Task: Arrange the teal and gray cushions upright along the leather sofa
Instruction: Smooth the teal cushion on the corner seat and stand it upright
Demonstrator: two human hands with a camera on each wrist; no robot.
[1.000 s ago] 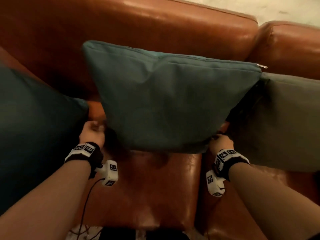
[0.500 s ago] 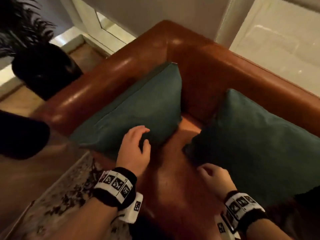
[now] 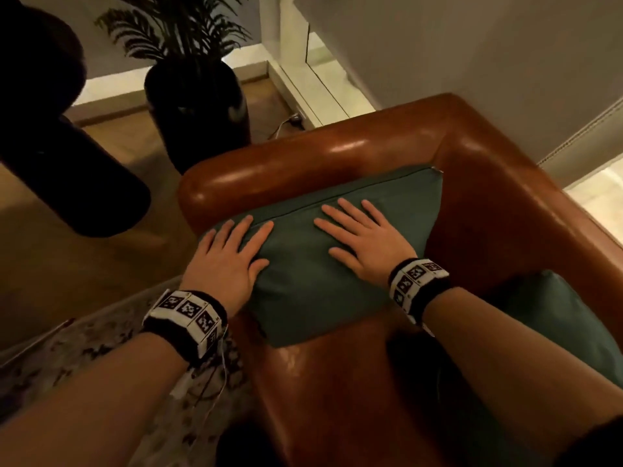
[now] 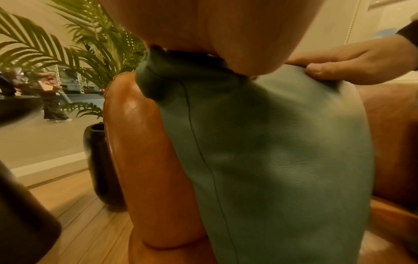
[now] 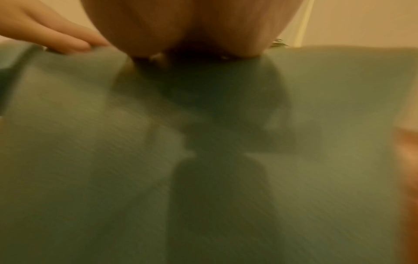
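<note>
A teal cushion [image 3: 313,284] leans against the left armrest [image 3: 286,166] of the brown leather sofa [image 3: 499,210], in its corner. My left hand [image 3: 229,251] lies flat on the cushion's left edge, fingers straight. My right hand [image 3: 357,234] lies flat on its upper face, fingers spread. In the left wrist view the teal cushion [image 4: 282,160] stands against the armrest [image 4: 144,160], with the right hand [image 4: 353,62] resting on its top. The right wrist view is filled by blurred teal cushion fabric [image 5: 203,160]. A second teal cushion [image 3: 556,325] shows at the right, behind my right forearm.
A dark floor vase [image 3: 199,106] holding a palm plant [image 3: 175,25] stands just beyond the armrest. A dark rounded object [image 3: 60,156] hangs at the upper left. A patterned rug [image 3: 84,352] covers the floor in front of the sofa.
The view has swung left from the middle cushion to the sofa's left corner. Both hands left the middle cushion's lower corners and now press flat on the corner cushion.
</note>
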